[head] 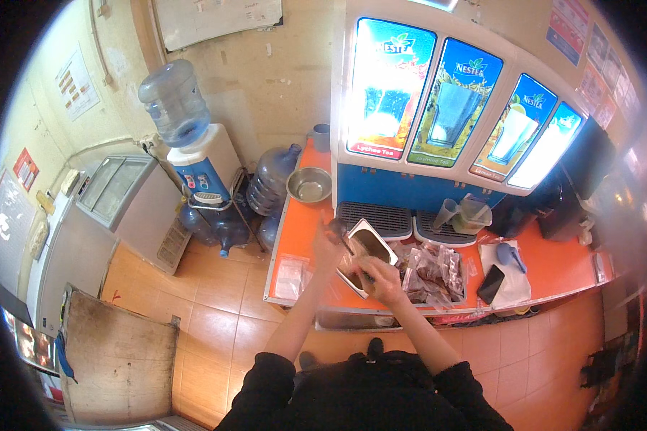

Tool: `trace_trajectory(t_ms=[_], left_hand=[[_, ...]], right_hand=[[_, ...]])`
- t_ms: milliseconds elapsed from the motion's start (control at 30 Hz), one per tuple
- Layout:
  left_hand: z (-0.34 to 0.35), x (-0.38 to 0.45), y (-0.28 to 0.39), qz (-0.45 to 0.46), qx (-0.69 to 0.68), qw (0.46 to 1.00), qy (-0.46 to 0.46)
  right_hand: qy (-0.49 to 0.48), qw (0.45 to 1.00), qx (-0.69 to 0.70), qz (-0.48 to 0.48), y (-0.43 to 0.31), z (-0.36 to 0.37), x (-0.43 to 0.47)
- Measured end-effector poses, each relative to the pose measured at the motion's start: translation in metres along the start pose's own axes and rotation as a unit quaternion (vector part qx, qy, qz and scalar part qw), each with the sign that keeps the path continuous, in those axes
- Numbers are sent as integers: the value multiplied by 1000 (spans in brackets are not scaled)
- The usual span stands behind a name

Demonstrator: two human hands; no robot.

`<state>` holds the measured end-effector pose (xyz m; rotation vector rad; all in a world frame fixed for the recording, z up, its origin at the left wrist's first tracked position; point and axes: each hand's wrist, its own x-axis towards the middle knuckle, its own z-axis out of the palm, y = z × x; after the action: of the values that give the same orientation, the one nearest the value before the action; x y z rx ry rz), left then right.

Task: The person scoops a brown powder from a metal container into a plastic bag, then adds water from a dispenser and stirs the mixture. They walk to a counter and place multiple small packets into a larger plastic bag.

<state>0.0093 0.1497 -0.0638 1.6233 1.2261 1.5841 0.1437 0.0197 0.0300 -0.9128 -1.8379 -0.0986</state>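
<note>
My right hand grips the handle of a dark ladle above a rectangular metal food pan. The pan has a light rim and brownish contents. Motion blurs my left hand, raised at the pan's left side beside the ladle's bowl. Something translucent shows between my hands, perhaps a plastic bag; whether my left hand holds it is unclear. Right of the pan lies a pile of filled clear plastic packets with dark reddish-brown contents, in a tray. Flat clear plastic bags lie at the counter's left front corner.
The orange counter carries a round metal bowl, a Nestea drink dispenser with drip trays, a plastic container and a phone by white paper. Left stand a water dispenser, large water bottles and a chest freezer.
</note>
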Motion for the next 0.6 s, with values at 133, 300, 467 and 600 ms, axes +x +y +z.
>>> trace_trajectory(t_ms=[133,300,467,600], left_hand=[[-1,-3,10,1,-43,999,-13],[-5,-4,8,19,-48,999,-18],[-5,-3,-2,35,-90,994,-42],[-10,1,-16,50,-87,992,-71]], right_hand=[[244,864,234,372,7,6,-9],[418,655,374,506,33,-8,-48],[319,731,306,521,29,-7,-103],[202,791,314,484,32,26,-105]])
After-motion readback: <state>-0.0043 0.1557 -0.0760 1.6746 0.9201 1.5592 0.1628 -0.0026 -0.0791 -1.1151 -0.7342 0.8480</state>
